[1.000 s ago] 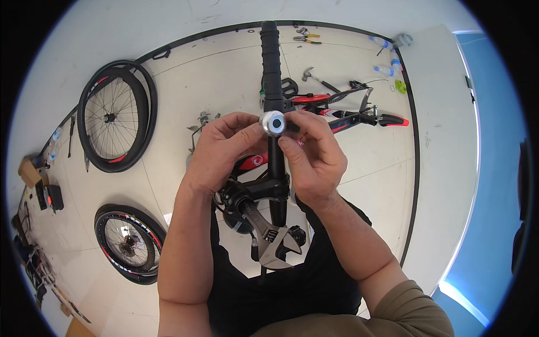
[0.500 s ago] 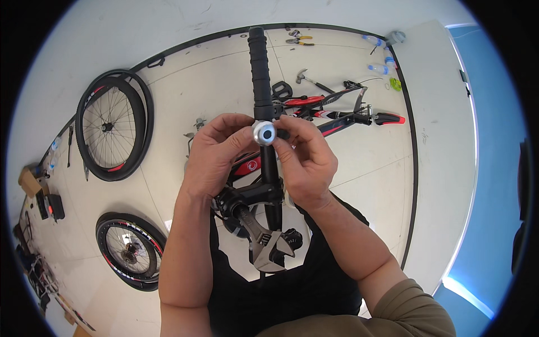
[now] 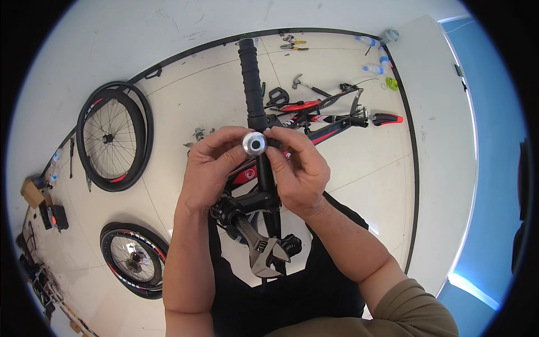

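A small silver dome-shaped bicycle bell (image 3: pixel 254 144) with a dark centre sits at the handlebar (image 3: pixel 265 177), just below its ribbed black grip (image 3: pixel 251 81). From the left, my left hand (image 3: pixel 209 168) pinches the bell between thumb and fingers. My right hand (image 3: pixel 302 171) is closed on its other side, thumb and forefinger at a small black part of the bell. Whether the bell is fastened to the bar is hidden by my fingers. Nearer to me, an adjustable wrench (image 3: pixel 259 247) lies across the handlebar by the stem (image 3: pixel 247 203).
Beyond my hands lies a red and black bike frame (image 3: pixel 331 126), with a hammer (image 3: pixel 306 84), a pedal (image 3: pixel 278 96) and pliers (image 3: pixel 295 46) past it. Wheels (image 3: pixel 109 137) rest at left, another wheel set (image 3: pixel 135 261) nearer. Plastic bottles (image 3: pixel 375 68) lie far right.
The handlebar, bell and both hands have shifted slightly left and lower in the picture, while the background has also moved a little. Both hands keep their hold on the bell.
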Demonstrator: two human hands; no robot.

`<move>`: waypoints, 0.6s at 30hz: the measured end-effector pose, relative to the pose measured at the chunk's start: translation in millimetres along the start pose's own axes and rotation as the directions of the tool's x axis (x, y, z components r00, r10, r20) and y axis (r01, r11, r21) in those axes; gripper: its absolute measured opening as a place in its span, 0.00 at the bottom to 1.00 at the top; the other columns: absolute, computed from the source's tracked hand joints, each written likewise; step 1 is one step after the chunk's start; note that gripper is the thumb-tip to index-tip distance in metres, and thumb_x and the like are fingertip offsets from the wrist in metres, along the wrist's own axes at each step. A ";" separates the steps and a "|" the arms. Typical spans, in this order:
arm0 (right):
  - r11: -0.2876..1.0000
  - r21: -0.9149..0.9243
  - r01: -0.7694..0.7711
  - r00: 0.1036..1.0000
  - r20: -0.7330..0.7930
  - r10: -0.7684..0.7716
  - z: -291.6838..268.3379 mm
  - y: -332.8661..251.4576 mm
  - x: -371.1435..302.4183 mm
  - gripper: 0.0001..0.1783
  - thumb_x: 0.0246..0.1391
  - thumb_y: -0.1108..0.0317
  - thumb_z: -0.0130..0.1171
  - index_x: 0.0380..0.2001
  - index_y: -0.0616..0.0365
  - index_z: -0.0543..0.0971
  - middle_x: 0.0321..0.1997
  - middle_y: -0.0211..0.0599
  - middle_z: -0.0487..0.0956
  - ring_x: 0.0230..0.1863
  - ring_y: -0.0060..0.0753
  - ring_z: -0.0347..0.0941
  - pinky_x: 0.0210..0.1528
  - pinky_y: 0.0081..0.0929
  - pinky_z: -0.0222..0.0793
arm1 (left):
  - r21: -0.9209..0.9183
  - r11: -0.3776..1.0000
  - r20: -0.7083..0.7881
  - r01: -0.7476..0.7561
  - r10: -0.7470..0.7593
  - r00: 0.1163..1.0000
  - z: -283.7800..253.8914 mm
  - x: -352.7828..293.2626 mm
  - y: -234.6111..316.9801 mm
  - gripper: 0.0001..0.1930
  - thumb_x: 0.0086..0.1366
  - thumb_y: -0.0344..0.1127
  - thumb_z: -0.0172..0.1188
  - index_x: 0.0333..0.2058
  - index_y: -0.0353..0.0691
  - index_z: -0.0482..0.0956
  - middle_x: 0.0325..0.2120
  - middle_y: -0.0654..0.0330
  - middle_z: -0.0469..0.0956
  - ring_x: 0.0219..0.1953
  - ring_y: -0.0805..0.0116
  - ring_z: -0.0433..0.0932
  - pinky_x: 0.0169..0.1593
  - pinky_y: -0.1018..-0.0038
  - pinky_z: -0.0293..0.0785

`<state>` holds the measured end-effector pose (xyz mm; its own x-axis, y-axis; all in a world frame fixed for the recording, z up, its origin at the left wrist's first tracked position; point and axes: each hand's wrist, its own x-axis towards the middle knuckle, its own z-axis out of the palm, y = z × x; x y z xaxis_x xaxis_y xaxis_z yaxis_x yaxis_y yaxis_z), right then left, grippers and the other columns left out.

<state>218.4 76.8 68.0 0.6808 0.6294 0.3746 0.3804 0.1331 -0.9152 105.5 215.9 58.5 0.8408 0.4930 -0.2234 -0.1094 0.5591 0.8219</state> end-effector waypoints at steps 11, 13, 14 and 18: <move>0.999 0.028 -0.019 0.999 0.027 0.018 -1.3 2.7 -0.7 0.17 0.57 0.85 0.63 0.50 0.66 0.79 0.51 0.44 0.80 0.44 0.29 0.78 0.47 0.23 0.75 | 0.291 0.924 0.002 -0.248 0.259 0.966 5.7 0.4 -7.0 0.11 0.63 0.19 0.66 0.44 0.33 0.85 0.40 0.60 0.82 0.42 0.73 0.80 0.48 0.78 0.78; 1.000 0.004 -0.017 1.000 0.013 0.017 -0.3 2.0 -1.9 0.18 0.56 0.85 0.63 0.51 0.66 0.78 0.51 0.44 0.80 0.44 0.29 0.78 0.47 0.23 0.75 | 0.310 0.906 0.008 -0.286 0.299 0.954 5.2 0.4 -9.5 0.11 0.63 0.19 0.67 0.44 0.34 0.85 0.39 0.60 0.82 0.42 0.73 0.80 0.48 0.78 0.78; 1.000 -0.009 -0.016 1.000 0.007 0.016 0.1 1.8 -2.2 0.18 0.56 0.85 0.64 0.51 0.66 0.78 0.51 0.44 0.79 0.44 0.28 0.78 0.47 0.22 0.75 | 0.326 0.898 0.005 -0.294 0.310 0.951 5.1 0.3 -10.3 0.11 0.64 0.19 0.67 0.44 0.33 0.85 0.40 0.59 0.82 0.42 0.73 0.80 0.48 0.77 0.78; 0.993 0.092 -0.073 0.997 0.002 0.073 0.8 -0.3 -2.4 0.18 0.57 0.87 0.60 0.51 0.67 0.78 0.52 0.41 0.78 0.44 0.27 0.77 0.49 0.22 0.74 | 0.383 0.879 -0.022 -0.284 0.316 0.949 8.1 -0.1 -8.9 0.10 0.63 0.19 0.67 0.43 0.33 0.85 0.39 0.59 0.83 0.41 0.73 0.80 0.47 0.77 0.78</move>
<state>216.2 75.8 67.3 0.7054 0.6393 0.3060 0.2700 0.1569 -0.9500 110.7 205.5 55.5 0.7516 0.6586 0.0361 -0.1320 0.0966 0.9865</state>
